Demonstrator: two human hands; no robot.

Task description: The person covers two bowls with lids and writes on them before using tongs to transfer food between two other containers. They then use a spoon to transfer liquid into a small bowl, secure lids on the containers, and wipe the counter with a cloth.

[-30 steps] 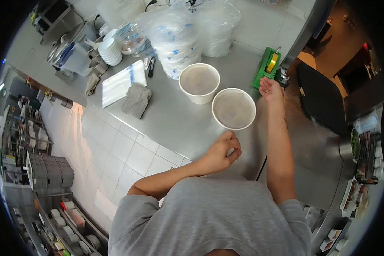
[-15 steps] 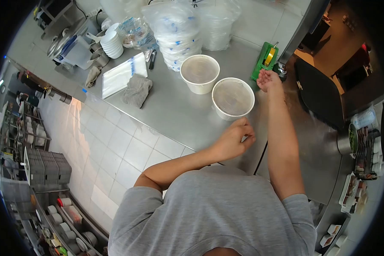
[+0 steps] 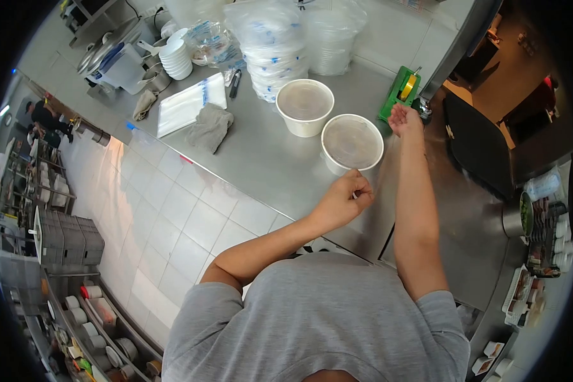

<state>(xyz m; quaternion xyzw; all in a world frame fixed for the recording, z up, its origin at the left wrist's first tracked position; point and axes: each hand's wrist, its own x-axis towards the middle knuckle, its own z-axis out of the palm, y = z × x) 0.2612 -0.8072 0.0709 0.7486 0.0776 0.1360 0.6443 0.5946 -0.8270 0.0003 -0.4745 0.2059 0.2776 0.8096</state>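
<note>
On the steel counter, two lidded white tubs stand touching: the nearer tub and the farther tub. Over the last second the left hand has risen from the counter's near edge to just below the nearer tub's rim, its fingers curled with thumb and fingertips pinched together; whether something small sits in that pinch cannot be told. The right hand has hardly moved: it stays beside the green tape dispenser, loosely cupped, and what it holds, if anything, is not clear. By the look of it, the work has shifted toward the nearer tub's lid edge, with tape close at hand.

Little writing can be read. The bagged stacks of lids behind the tubs carry blue print too small to make out, as does the flat plastic packet next to the grey cloth. A black marker lies by the bags.
</note>
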